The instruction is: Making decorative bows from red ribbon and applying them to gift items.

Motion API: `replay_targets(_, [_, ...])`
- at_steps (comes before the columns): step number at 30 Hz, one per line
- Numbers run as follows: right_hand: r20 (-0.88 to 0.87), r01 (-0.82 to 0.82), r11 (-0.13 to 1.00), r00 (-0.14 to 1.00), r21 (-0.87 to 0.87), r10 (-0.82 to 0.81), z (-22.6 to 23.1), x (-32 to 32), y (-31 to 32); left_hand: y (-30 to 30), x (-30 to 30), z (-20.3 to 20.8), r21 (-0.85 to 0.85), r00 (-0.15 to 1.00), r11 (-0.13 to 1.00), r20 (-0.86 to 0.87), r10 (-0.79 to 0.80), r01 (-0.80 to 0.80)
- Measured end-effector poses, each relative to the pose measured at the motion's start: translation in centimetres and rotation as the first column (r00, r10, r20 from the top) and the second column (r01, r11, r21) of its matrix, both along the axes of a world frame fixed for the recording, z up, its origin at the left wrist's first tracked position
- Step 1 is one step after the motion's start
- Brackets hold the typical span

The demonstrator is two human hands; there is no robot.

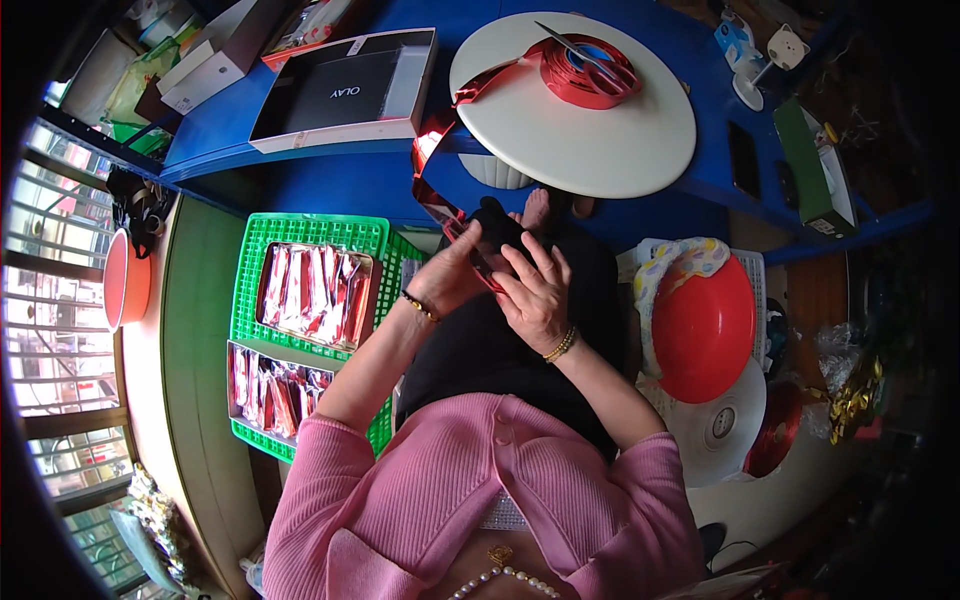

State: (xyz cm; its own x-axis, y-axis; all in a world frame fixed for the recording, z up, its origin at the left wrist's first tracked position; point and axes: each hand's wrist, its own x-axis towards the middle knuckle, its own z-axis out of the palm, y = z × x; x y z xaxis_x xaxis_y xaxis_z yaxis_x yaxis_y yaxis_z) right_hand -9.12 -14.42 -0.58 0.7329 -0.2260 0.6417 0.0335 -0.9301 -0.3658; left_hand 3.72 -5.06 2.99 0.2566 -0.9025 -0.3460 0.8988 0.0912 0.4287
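A shiny red ribbon (pixel 425 190) runs down from a roll (pixel 575 85) on a round white board to my hands. My left hand (pixel 447 275) is closed on the ribbon, its thumb laid along the strip. On the other side my right hand (pixel 537 305) pinches the ribbon's lower part near its thumb and index finger, while its other fingers stretch out apart. Both hands are over my lap, against black trousers. Scissors (pixel 585 55) lie across the top of the roll. The ribbon's end is partly hidden between my hands.
The white board (pixel 640 160) rests on a blue table (pixel 225 125), beside an open box (pixel 345 90) and a dark phone (pixel 743 160). To my left, a green crate (pixel 310 222) bears boxes of red wrapped packets (pixel 315 290). A red basin (pixel 705 325) stands to my right.
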Motion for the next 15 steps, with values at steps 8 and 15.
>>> replay_targets(8, [0.01,-0.064,0.998,0.998,-0.023,0.064,-0.6,0.9,1.0,0.7,2.1,-4.1,0.275,0.984,0.947,0.104,0.143,-0.167])
replay_targets(15, [-0.033,-0.053,0.997,0.998,-0.057,0.052,-2.0,1.2,1.0,1.1,-0.5,-5.7,0.341,0.991,0.933,0.1,0.085,-0.114])
